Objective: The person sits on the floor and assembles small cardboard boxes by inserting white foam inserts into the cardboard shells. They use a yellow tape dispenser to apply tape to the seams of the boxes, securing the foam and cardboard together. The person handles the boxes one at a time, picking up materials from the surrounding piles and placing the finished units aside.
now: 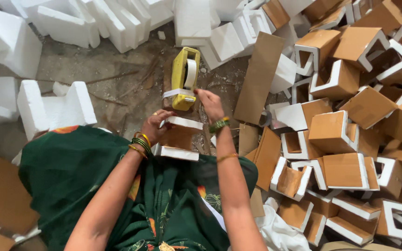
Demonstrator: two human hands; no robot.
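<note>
Foam block [178, 138] sitting in left hand [157, 124], gripped tight; right hand [209, 103] pinching tape from dispenser [184, 79]. Risk: tape twisting or sticking to itself if pulled skewed.

So the tape dispenser [184, 78] is bright yellow with a white roll of tape in it. The foam piece [178, 138] is white on the edges with brown cardboard on its face. The pile of corner pieces [350, 130] on the right has the same combo, tan-brown and white. The far left foam blocks [56, 109] are plain white. The floor [117, 79] is dusty grey-brown. The dress [80, 176] is dark green with orange and pale leafy prints, and the bangles [140, 143] are green and gold.
</note>
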